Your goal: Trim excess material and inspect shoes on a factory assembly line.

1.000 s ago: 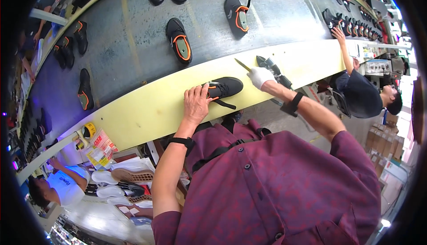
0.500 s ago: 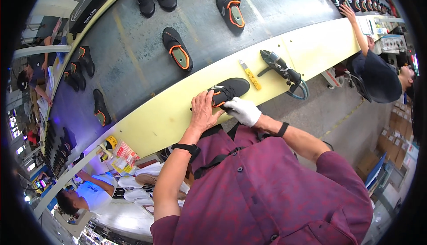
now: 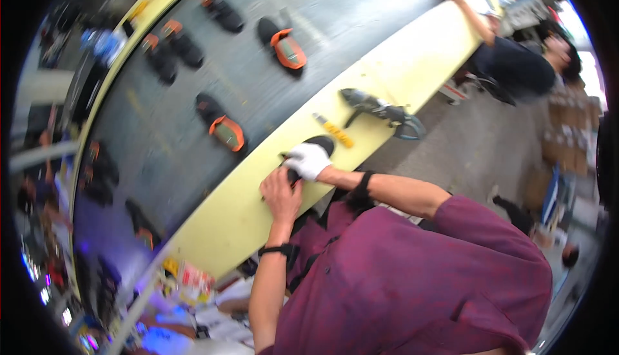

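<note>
One shoe on counter: left hand grips near end, probably to steady it; right hand covers middle, grip hidden; cutter within reach.

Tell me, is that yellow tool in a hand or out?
Out: the yellow tool lies on the pale yellow ledge, while the bare left hand and gloved right hand are at the black shoe.
</note>
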The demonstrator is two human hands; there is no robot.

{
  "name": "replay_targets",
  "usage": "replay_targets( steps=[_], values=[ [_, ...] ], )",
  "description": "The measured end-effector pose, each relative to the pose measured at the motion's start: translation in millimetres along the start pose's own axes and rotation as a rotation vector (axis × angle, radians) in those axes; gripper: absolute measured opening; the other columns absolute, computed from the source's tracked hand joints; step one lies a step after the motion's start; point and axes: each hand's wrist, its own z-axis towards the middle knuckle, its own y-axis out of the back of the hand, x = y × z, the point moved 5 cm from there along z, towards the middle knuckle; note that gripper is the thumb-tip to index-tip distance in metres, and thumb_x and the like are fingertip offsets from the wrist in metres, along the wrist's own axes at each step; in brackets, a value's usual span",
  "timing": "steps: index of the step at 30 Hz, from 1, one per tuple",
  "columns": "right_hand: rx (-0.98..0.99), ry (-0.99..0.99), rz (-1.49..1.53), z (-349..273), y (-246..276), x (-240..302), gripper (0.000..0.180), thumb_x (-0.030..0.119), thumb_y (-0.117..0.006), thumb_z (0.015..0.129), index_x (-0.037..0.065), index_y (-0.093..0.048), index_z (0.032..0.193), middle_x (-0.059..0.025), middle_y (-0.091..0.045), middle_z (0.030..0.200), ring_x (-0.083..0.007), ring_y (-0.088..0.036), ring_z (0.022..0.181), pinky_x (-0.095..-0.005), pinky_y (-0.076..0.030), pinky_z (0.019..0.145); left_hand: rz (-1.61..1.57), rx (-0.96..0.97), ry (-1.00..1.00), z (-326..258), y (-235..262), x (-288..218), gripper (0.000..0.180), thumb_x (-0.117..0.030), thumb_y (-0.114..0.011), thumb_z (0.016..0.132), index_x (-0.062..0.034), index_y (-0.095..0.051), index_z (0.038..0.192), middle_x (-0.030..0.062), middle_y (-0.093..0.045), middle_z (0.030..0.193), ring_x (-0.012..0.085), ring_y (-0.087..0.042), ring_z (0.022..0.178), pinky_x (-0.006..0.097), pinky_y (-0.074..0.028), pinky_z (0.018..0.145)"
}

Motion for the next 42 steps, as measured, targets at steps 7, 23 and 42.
replay_targets(
  steps=[7, 23, 42],
  values=[
    [0.582, -0.475, 0.124, 29.4, -5.3, -0.4, 0.033, 0.040, -0.076, 0.087, 0.009, -0.078, 0.099, -0.0203, -0.075, 0.096, -0.0418, -0.073, 0.093, -0.0493, -0.057, 0.080, 0.085, -0.012, -0.021, -19.0, -6.2, -0.1, 0.066, -0.027, -0.085, 0.088, -0.0047, -0.053, 0.142, 0.0168, -0.062, 0.134, 0.0374, -0.055, 0.131, 0.055, -0.036, 0.115],
    [0.380, -0.094, -0.282, 27.4, -34.4, -17.4, 0.015, 0.013, -0.083, 0.065, 0.009, -0.083, 0.079, -0.0174, -0.078, 0.079, -0.0390, -0.078, 0.076, -0.0478, -0.062, 0.067, 0.070, 0.228, -0.040, -13.5, -14.3, -2.6, 0.089, -0.032, -0.097, 0.074, -0.0005, -0.054, 0.145, 0.0213, -0.064, 0.133, 0.0423, -0.056, 0.129, 0.055, -0.040, 0.113],
    [-0.051, -0.588, 0.461, -5.3, 100.7, -29.0, 0.042, 0.033, -0.072, 0.087, 0.006, -0.073, 0.119, -0.0225, -0.075, 0.115, -0.0382, -0.073, 0.109, -0.0453, -0.057, 0.094, -0.797, 0.486, 0.598, -47.6, 20.0, -17.9, 0.033, -0.034, -0.076, 0.102, -0.0041, -0.068, 0.091, -0.0008, -0.057, 0.068, 0.0117, -0.050, 0.057, 0.030, -0.038, 0.050]
  ],
)
